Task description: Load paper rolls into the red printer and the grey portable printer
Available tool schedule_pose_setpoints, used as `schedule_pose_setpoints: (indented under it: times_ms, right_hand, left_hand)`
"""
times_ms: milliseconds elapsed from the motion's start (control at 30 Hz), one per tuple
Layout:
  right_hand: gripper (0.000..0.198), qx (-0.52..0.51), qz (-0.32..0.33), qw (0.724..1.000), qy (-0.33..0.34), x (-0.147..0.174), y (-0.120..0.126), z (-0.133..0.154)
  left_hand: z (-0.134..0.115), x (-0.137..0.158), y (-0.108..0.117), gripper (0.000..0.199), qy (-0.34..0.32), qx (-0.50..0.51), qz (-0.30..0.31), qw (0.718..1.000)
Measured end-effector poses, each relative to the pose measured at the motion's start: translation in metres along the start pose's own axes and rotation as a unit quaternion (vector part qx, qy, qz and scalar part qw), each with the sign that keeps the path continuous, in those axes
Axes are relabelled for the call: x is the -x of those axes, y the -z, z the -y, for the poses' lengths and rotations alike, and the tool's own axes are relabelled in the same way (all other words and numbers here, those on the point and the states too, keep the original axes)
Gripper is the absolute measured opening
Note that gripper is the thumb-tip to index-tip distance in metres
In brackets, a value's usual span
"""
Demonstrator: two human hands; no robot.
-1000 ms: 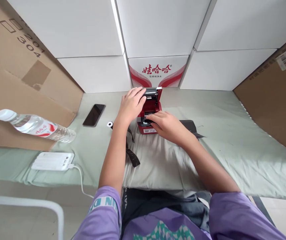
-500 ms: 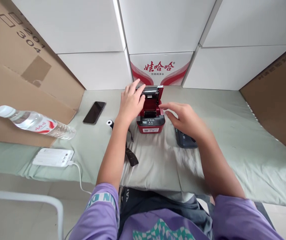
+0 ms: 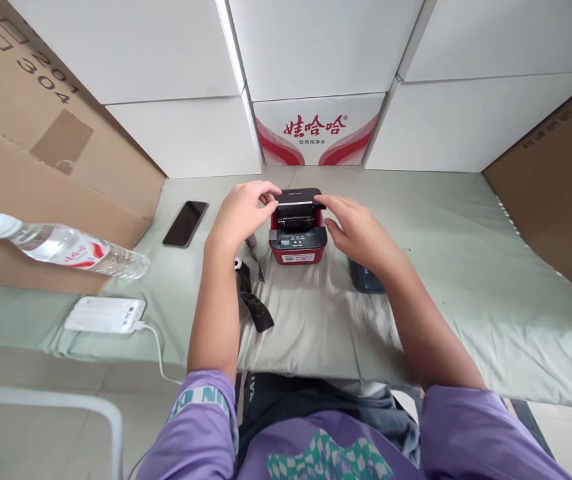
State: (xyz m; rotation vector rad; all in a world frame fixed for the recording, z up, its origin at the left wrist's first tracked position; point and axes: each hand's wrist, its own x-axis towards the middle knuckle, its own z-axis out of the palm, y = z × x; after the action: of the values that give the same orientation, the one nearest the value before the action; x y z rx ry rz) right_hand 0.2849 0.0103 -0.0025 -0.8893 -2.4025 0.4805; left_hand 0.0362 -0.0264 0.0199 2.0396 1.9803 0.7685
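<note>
White boxes form the back wall of the work area, ahead of both hands; a cloth-covered worktop lies beneath them. Cardboard cartons stand far out on either side.

Unit position: a compact red device sits upright between the hands, its control panel facing the operator. Its black lid is hinged at the rear and stands partly raised, leaving the compartment visible.

Handling the lid: steady both front corners together so that the lid does not twist on its hinge. Apply light, even pressure. Keep fingertips out of the gap between lid and body, and check that no loose material crosses the rim.

Hand pose: the left hand is arched, wrist bent inward, with curled fingers at the lid's left corner; whether thumb and fingers pinch the edge cannot be told. The right hand is unclenched, palm down, index finger reaching the right corner and thumb apart from the lid, gripping nothing. Both forearms angle inward from the near edge.

Surroundings: a roll and dark strips lie beside the left forearm. A phone rests to the left of the left hand. A dark case lies beneath the right hand, partly hidden by the arm.
</note>
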Motion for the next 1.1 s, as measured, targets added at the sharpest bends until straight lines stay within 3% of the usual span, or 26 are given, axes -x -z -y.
schedule_pose_setpoints:
  times_ms: [133,267,367,500,667,967,1100]
  right_hand:
    - [0.052,0.027,0.02,0.999,0.001,0.001,-0.001,0.005]
    - [0.055,0.043,0.03,0.999,-0.002,0.002,0.0,0.009]
    - [0.053,0.048,0.049,0.998,-0.014,0.004,0.004,0.011]
    - [0.043,0.058,0.088,0.994,-0.038,0.006,0.008,0.016]
    - [0.039,0.085,0.117,0.988,-0.06,0.006,0.009,0.025]
    - [0.039,0.104,0.149,0.98,-0.079,0.008,0.01,0.032]
    - [0.039,0.098,0.133,0.984,-0.07,0.008,0.008,0.03]
  left_hand:
    - [0.007,-0.004,-0.004,0.03,0.013,0.01,-0.015,1.0]
    - [0.016,-0.007,-0.004,0.033,0.065,0.03,-0.001,0.997]
    - [0.023,-0.006,-0.001,0.044,0.133,0.068,0.092,0.985]
    - [0.032,-0.005,0.0,0.069,0.219,0.127,0.203,0.946]
    - [0.041,-0.007,-0.007,0.053,0.217,0.214,0.258,0.917]
    - [0.042,-0.006,-0.007,0.071,0.204,0.212,0.265,0.918]
    - [0.036,-0.006,-0.004,0.074,0.169,0.132,0.193,0.957]
